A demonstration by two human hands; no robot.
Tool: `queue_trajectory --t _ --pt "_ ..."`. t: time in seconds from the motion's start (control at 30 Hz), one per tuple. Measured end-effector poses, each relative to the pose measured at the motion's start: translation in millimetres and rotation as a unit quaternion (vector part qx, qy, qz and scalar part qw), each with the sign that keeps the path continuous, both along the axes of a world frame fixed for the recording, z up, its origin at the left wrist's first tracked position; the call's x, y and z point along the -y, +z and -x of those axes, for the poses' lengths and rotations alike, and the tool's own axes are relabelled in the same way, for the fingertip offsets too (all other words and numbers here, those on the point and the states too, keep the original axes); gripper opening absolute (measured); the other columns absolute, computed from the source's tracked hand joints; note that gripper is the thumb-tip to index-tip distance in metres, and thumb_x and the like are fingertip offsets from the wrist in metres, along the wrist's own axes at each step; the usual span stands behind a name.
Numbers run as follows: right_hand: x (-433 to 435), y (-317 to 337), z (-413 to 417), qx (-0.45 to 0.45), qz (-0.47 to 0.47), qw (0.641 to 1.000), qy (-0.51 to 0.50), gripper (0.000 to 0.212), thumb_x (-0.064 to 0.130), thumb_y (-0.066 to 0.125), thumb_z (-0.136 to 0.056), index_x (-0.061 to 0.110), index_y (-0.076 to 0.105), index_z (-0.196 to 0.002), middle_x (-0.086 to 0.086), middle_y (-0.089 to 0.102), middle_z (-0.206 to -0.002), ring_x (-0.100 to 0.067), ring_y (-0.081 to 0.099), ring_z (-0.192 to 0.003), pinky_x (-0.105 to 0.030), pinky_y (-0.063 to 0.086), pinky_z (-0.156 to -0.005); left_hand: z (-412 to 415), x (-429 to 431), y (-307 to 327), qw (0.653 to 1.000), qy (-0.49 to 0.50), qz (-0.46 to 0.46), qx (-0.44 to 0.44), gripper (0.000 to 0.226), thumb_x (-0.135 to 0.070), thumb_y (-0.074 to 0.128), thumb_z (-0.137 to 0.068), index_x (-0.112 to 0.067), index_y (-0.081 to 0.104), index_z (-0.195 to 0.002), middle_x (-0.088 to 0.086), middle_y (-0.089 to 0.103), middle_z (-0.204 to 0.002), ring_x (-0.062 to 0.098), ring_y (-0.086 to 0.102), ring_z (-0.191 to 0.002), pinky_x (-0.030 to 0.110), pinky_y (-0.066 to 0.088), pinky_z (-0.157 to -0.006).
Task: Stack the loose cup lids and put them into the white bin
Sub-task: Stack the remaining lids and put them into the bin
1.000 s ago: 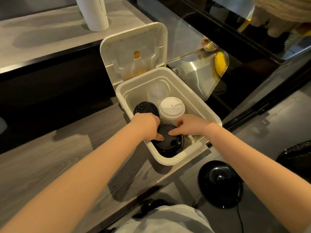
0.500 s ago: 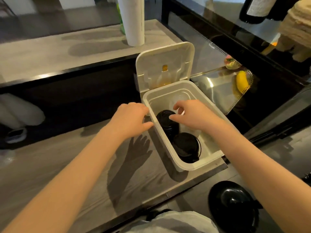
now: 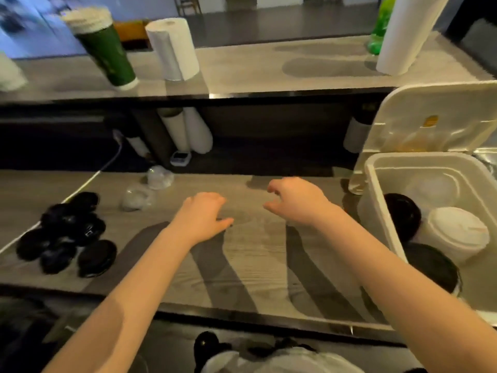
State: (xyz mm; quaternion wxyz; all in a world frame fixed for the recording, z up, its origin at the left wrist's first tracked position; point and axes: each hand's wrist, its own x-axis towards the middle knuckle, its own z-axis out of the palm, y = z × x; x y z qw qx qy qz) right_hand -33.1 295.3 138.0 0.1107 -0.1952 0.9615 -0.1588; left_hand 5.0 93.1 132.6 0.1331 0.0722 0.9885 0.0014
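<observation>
Grey wood-grain counter (image 3: 255, 254) across centre frame, crossed by hard shadows. Raised ledge (image 3: 269, 71) along upper frame, same finish, dark recess (image 3: 269, 125) beneath. Paper towel roll (image 3: 173, 49) upper centre-left, second roll (image 3: 406, 36) upper right. Dark floor (image 3: 282, 25) beyond, at top.

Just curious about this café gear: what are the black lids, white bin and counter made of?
The black lids look like thin glossy plastic: small highlights glint on them. The white bin seems smooth moulded plastic, with rounded corners and a soft sheen. The counter shows matt grey wood grain; real wood or laminate, I cannot tell.
</observation>
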Motion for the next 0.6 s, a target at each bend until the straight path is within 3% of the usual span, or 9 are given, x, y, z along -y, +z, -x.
queue_trajectory --t 0.3,0.6 --pt "160 -42 -4 0.089 -0.025 0.992 0.084 0.046 0.040 0.053 -0.092 0.019 0.049 -0.133 -0.004 0.052 -0.133 -0.024 0.050 -0.119 -0.036 0.046 -0.091 -28 149 -49 0.988 0.130 -0.051 0.064 0.056 -0.044 0.049 -0.093 -0.015 0.040 -0.140 0.005 0.043 -0.142 0.025 0.038 -0.130 0.038 0.037 -0.104" --pt "297 -85 -26 0.164 -0.011 0.977 0.132 0.052 0.032 0.054 -0.092 0.015 0.040 -0.139 -0.009 0.044 -0.141 -0.027 0.046 -0.125 -0.034 0.040 -0.098 -57 298 -87 0.973 0.212 -0.085 -0.029 0.047 -0.035 0.050 -0.094 -0.012 0.046 -0.135 0.004 0.045 -0.138 0.023 0.038 -0.128 0.038 0.040 -0.102"
